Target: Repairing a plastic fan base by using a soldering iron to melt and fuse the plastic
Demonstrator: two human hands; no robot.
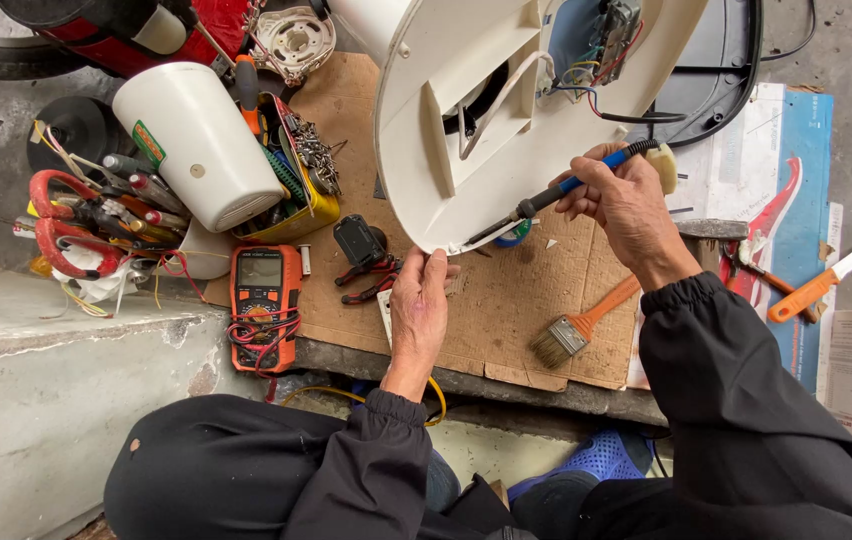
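Two hands work on a cream plastic appliance base (pixel 446 130) tipped on edge over a sheet of cardboard (pixel 506 300). The right hand (pixel 626 205) has its fingers wrapped around a blue-handled soldering iron (pixel 566 188), whose tip rests at the base's lower rim. The left hand (pixel 418 305) steadies that rim, fingers held together and pressed up against the edge. Loose wires and a small circuit board (pixel 614 35) sit exposed, so the work looks unfinished. Nearby lie an orange multimeter (pixel 264 300), a paintbrush (pixel 586 322) and red-handled pliers (pixel 71 225).
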